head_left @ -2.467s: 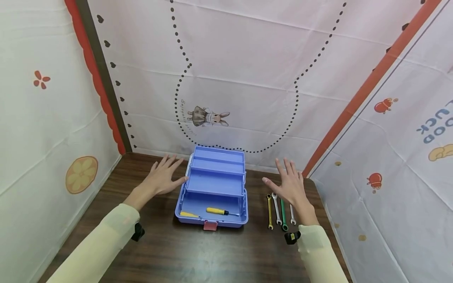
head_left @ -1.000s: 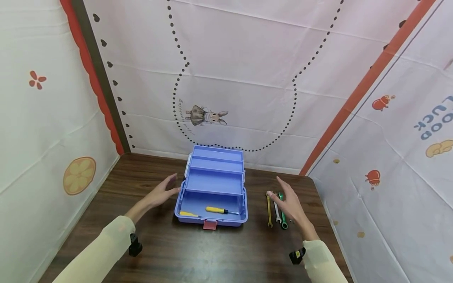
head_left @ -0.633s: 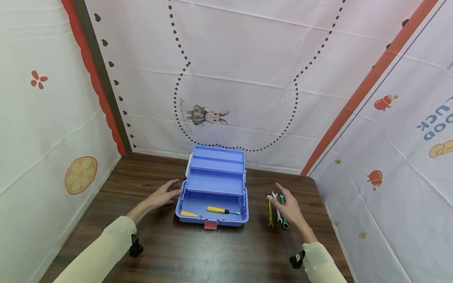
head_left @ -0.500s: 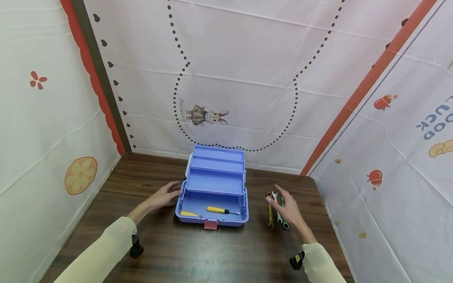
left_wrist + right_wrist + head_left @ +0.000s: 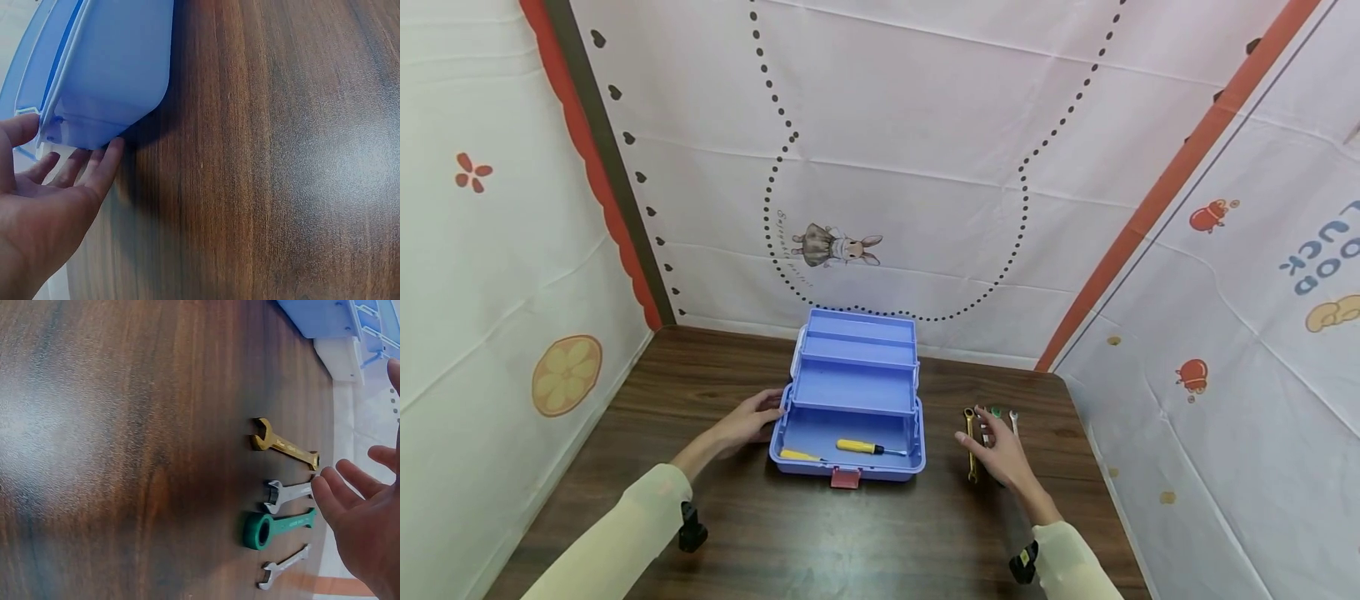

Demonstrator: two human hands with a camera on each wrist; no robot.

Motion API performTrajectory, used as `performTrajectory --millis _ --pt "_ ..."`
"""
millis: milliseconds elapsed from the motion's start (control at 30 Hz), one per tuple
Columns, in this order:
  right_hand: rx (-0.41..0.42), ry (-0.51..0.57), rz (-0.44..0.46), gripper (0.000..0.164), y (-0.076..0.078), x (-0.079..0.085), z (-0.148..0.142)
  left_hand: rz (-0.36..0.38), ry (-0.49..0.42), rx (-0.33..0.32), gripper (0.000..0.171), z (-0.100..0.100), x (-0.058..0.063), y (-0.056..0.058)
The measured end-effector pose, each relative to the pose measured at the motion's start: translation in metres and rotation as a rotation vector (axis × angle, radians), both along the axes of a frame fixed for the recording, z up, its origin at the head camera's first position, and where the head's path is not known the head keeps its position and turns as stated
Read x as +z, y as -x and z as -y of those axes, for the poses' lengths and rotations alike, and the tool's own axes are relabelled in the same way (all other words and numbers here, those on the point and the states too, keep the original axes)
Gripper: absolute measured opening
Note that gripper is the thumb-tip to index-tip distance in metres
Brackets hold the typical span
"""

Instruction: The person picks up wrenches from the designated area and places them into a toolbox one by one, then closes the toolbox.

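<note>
A blue toolbox [image 5: 856,387] stands with its stepped trays raised. In its lower compartment lie a yellow-handled screwdriver [image 5: 859,447] and a smaller yellow-handled tool [image 5: 800,455]. My left hand [image 5: 745,422] is at the box's left side, thumb by the rim and fingers near the lower side wall. My right hand [image 5: 1006,457] hovers over the wrenches, fingers spread and holding nothing. In the right wrist view, a gold wrench [image 5: 289,448], a silver wrench [image 5: 291,492], a green wrench [image 5: 285,526] and a smaller silver wrench [image 5: 284,567] lie in a row, just beyond the fingertips.
The dark wooden table [image 5: 842,542] carries the box and wrenches. A printed white cloth [image 5: 910,225] hangs behind, with similar cloths on both sides. A red latch [image 5: 846,478] sticks out at the toolbox's front.
Both hands have come down from above the table. The left has drawn close to the toolbox's side; the right has lowered and shifted slightly left over the wrenches. The toolbox stays in place.
</note>
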State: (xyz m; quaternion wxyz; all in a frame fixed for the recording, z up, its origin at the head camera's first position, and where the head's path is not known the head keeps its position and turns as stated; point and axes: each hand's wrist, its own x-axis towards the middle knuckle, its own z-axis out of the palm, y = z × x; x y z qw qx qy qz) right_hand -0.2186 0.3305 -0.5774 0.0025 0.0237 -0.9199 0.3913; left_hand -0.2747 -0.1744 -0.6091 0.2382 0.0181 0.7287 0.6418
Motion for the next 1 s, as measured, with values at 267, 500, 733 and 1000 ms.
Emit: performTrajectory --millis 267,500,733,1000 --pt "-0.016 -0.01 -0.004 0.083 -0.001 -0.008 0.003 0.017 -0.024 -0.028 0.064 0.0 0.002 -0.001" --pt "-0.029 -0.028 -0.011 0.08 0.0 -0.012 0.006 -0.01 0.026 -0.063 0.066 0.001 0.006 -0.005" --pt "-0.054 -0.014 0.005 0.079 0.001 -0.018 0.009 -0.023 0.03 -0.09 0.066 0.001 0.01 -0.004" --pt "-0.078 -0.005 -0.007 0.077 0.006 -0.02 0.013 -0.042 0.024 -0.103 0.067 0.003 0.011 -0.002"
